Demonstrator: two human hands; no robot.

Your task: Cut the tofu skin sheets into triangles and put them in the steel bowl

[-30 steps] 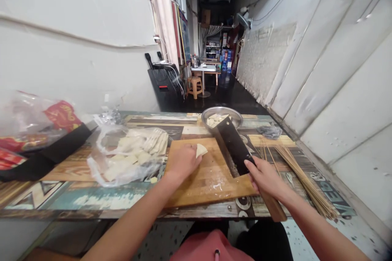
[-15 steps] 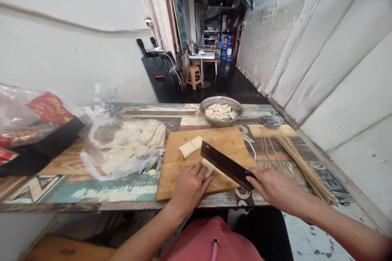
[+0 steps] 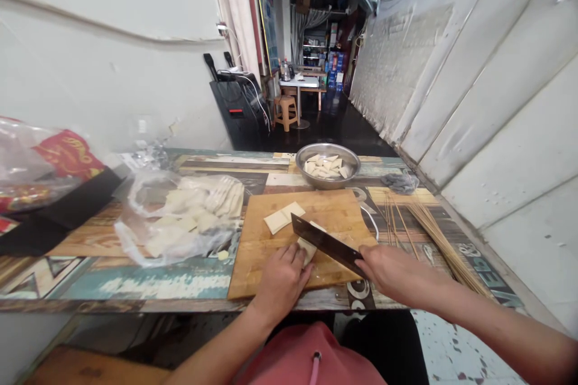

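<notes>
My right hand [image 3: 383, 269] is closed round the handle of a dark cleaver [image 3: 329, 246]. Its blade lies slantwise across a pale, flat tofu slab [image 3: 307, 249], and a bit of the slab shows beyond the blade. Fingers of my left hand [image 3: 282, 274] grip that slab from the near left, close to the blade. Both rest over a wooden cutting board [image 3: 257, 252]. Farther up the board, two more pale slabs [image 3: 283, 218] lie edge to edge. Behind the board stands a steel bowl [image 3: 301, 173] holding several pale cut pieces [image 3: 327, 165].
Left of the board, an open clear plastic bag [image 3: 135, 246] holds more pale slabs. A small pale scrap [image 3: 223, 255] lies beside it. On the right are bamboo skewers [image 3: 445, 246] and a grey crumpled cloth-like bundle [image 3: 401, 181]. Red-printed packaging [image 3: 67, 153] sits far left.
The cleaver has shifted slightly left and down onto the slab, and a bit of slab now shows on its far side. My left hand stays on the slab.
</notes>
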